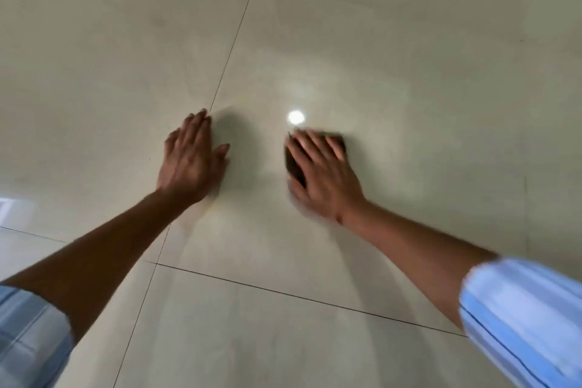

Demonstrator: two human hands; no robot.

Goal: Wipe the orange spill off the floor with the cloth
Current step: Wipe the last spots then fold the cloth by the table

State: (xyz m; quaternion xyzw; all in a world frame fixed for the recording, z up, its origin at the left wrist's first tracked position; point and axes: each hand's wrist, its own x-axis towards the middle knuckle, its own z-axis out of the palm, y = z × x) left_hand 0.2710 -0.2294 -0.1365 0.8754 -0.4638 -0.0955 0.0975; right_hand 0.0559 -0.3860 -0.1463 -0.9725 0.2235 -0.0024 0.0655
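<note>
Cloth [294,165], dark and folded small, lay flat on the pale floor [409,57] under my right hand [324,176], only its left edge and far corner showing past my fingers [315,145]. My right grip was not clamped; the palm and spread fingers pressed the cloth down against the tile. My left hand [192,164] rested open and empty on the floor, well apart from the cloth, beside a grout line [231,50], bracing me. I could make out no orange spill anywhere; a faint yellowish smear near my left wrist might have been residue, but blur left me unsure. I judged the cloth soft and limp, likely to bunch or slide on the glossy tile, so pressing broadly through its middle seemed the best hold. A round light reflection [296,117] shone just beyond my fingertips.
</note>
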